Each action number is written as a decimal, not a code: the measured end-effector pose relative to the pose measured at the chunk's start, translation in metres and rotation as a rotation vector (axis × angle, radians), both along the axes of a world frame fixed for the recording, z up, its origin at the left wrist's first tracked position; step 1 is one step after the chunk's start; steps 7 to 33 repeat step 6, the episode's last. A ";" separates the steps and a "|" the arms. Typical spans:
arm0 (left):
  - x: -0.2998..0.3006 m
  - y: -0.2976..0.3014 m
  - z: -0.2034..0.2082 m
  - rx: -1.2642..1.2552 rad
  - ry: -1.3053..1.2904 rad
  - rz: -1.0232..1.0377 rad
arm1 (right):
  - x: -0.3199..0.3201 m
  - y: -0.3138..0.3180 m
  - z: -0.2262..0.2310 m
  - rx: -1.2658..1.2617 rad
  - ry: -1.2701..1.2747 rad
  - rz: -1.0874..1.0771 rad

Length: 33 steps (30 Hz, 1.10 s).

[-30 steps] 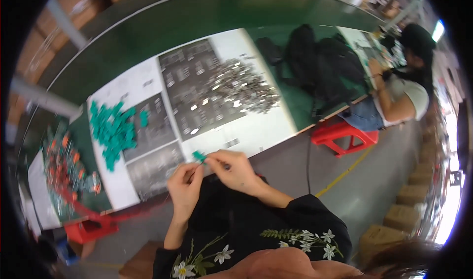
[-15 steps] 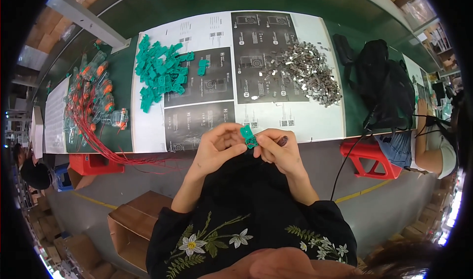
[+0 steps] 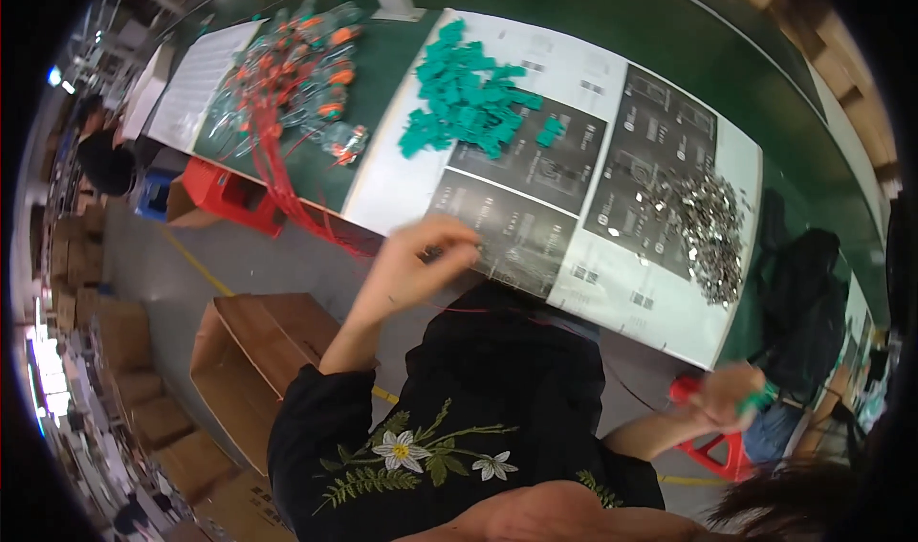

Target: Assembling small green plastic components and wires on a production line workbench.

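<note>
My left hand [image 3: 421, 263] hovers over the near table edge, thumb and fingers pinched together; what they hold, if anything, is hidden. A thin red wire [image 3: 469, 309] runs just below it, across my black top. Far to the right and off the table, my right hand [image 3: 725, 397] is smeared by motion, closed on a green plastic part [image 3: 755, 400]. A heap of similar green plastic parts [image 3: 464, 92] lies on the table beyond my left hand. Toward the right lies a pile of small silvery metal pieces [image 3: 712, 236].
Clear bottles with orange parts [image 3: 306, 73] and a bundle of red wires [image 3: 273, 164] lie at the left. A black bag [image 3: 798, 284] sits at the right end. Red stools [image 3: 225, 198] and an open cardboard box [image 3: 258, 351] stand on the floor.
My hands have parted. The right one has swung far right with the green plastic part; the left no longer touches it. The whole view has turned and shifted.
</note>
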State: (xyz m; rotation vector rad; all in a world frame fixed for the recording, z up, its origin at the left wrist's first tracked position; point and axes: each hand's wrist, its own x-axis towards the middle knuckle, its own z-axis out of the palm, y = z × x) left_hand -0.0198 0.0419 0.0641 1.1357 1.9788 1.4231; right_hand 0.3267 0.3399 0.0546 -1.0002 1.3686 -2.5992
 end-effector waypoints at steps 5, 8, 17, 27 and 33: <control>-0.087 -0.026 0.006 -0.114 0.620 0.649 | 0.065 -0.034 0.043 -0.904 0.475 -0.380; -0.087 -0.028 0.008 -0.118 0.629 0.658 | 0.055 -0.038 0.049 -0.961 0.624 -0.513; -0.087 -0.028 0.008 -0.118 0.629 0.658 | 0.055 -0.038 0.049 -0.961 0.624 -0.513; -0.087 -0.028 0.008 -0.118 0.629 0.658 | 0.055 -0.038 0.049 -0.961 0.624 -0.513; -0.087 -0.028 0.008 -0.118 0.629 0.658 | 0.055 -0.038 0.049 -0.961 0.624 -0.513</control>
